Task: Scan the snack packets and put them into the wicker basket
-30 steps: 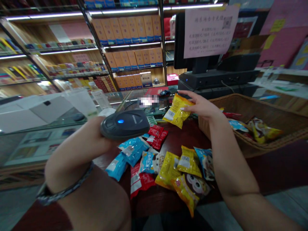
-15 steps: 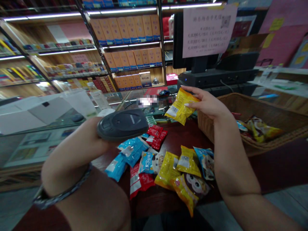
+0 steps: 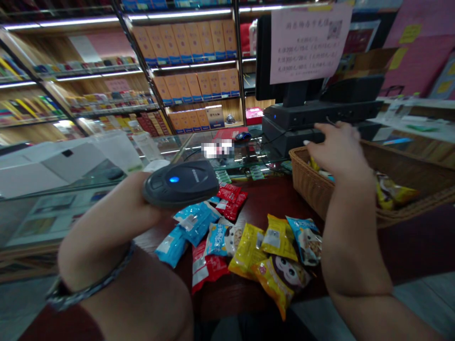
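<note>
My left hand (image 3: 140,201) is wrapped round a dark grey barcode scanner (image 3: 181,182), whose blue light is on; it points toward the wicker basket (image 3: 305,182). My right hand (image 3: 337,149) hovers palm down over the basket's left end, fingers stretched out and a little blurred. A corner of a yellow snack packet (image 3: 313,164) shows just under the palm, inside the basket; whether the hand touches it I cannot tell. Several snack packets (image 3: 249,241) in blue, red and yellow lie piled on the dark red counter (image 3: 277,196) between my arms.
More packets (image 3: 391,192) lie in the basket's right part. Behind it stands a black monitor with a paper notice (image 3: 305,42) on a black base. A glass counter (image 3: 71,199) runs to the left. Shelves of boxes (image 3: 195,85) fill the back.
My right hand carried the yellow packet from in front of the scanner to the right and down over the basket. The scanner's blue light went off, then came on again. The left hand stayed put.
</note>
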Motion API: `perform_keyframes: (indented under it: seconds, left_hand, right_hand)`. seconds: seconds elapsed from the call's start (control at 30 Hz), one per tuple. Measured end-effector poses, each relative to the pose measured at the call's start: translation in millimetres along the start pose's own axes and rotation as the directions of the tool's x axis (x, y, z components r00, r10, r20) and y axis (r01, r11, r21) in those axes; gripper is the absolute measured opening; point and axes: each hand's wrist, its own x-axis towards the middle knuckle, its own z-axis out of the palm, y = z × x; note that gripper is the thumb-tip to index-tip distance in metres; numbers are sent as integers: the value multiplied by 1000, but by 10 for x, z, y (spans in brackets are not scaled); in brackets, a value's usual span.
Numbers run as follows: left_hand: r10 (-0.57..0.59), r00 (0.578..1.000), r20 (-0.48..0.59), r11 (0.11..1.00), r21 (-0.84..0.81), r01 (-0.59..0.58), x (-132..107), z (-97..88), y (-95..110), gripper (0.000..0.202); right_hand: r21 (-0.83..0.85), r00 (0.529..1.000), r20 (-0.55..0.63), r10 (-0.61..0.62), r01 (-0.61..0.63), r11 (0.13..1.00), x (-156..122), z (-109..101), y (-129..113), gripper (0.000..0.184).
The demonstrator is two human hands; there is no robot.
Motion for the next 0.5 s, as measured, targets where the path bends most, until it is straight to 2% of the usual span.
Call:
perform_keyframes:
  seconds: [0.07,0.13,0.17,0.23,0.27,0.33,0.4,0.5]
  left_hand:
    - [-4,1000,-18,1000,8,4,-2,1,24,37]
    - [-10,1000,-26,1000,15,11,-7,-3,46,39]
    - [-16,1000,-26,1000,13,16,-11,-6,51,39]
    - [-44,999,9,999,-12,44,-19,-14,43,36]
    - [-61,998,28,998,-24,61,-24,-17,32,34]
    - [-87,995,55,995,-33,89,-36,-24,7,32]
    - [-101,994,49,995,-21,102,-50,-29,-7,28]
    - [-108,994,34,994,-1,108,-73,-32,3,25]
  right_hand:
    - [144,973,109,-205,189,971,-49,240,-214,44]
    - [319,888,249,-387,302,898,-104,576,-457,36]
    - [373,838,326,-437,310,874,-133,768,-581,35]
    - [388,748,498,-438,260,884,-188,1151,-811,40]
    - [360,681,596,-427,249,899,-212,1324,-913,42]
    - [340,587,694,-418,245,908,-245,1606,-1083,43]
    - [331,512,754,-412,246,911,-258,1798,-1209,42]
    - [339,414,810,-416,248,908,-266,1979,-1326,37]
